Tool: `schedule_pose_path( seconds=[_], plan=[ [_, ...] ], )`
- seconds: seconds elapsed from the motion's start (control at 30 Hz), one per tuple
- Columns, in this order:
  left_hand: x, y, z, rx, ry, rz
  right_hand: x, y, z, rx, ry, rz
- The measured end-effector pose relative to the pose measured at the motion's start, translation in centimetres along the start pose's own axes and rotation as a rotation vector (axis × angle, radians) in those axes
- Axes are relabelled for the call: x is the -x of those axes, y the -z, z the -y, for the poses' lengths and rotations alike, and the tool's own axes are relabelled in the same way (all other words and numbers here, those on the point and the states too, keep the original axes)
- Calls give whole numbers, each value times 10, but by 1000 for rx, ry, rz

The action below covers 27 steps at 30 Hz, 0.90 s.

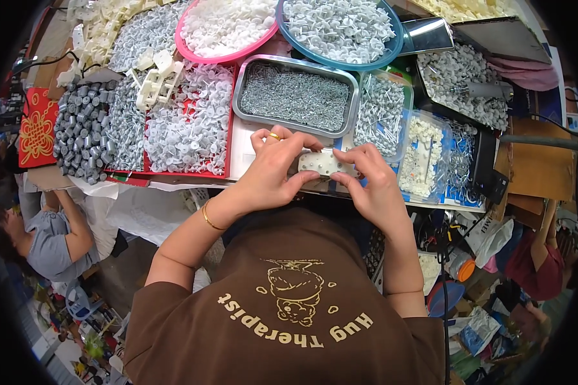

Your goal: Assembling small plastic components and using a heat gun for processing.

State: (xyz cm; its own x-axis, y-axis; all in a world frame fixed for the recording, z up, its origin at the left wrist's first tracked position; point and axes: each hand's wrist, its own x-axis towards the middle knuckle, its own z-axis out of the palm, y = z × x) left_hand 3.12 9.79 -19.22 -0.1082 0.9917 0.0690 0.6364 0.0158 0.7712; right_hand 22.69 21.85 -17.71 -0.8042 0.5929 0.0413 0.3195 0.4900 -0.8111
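Observation:
My left hand (pixel 275 169) and my right hand (pixel 374 183) meet at the near edge of the bench. Between their fingertips is a small cream-white plastic part (pixel 324 163) with several dark or metallic dots on its face. My left thumb and fingers pinch its left end, and the right thumb and fingers grip its right end. Just beyond the hands lies a metal tray (pixel 293 127) full of tiny silvery screws or pins (pixel 295 96). What the dots on the part are is too small to tell.
Left of the tray, a red box (pixel 228 144) holds white plastic pieces; grey cylinders (pixel 87 128) lie farther left. Behind are a pink basin (pixel 181 45) and a blue basin (pixel 401 40). Clear containers (pixel 408 102) stand right. Other people (pixel 64 237) sit at both sides.

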Motion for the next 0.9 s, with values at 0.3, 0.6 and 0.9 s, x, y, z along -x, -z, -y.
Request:
schedule_pose_path(
  seconds=[0.3, 0.6, 0.9],
  plan=[
    [9, -11, 9, -311, -312, -156, -8, 2, -3, -25, 39, 56],
    [18, -24, 27, -217, -364, -234, 32, -18, -7, 212, 185, -217],
    [12, -14, 18, 81, -85, -156, 53, -49, -2, 184, 60, -127]
  ],
)
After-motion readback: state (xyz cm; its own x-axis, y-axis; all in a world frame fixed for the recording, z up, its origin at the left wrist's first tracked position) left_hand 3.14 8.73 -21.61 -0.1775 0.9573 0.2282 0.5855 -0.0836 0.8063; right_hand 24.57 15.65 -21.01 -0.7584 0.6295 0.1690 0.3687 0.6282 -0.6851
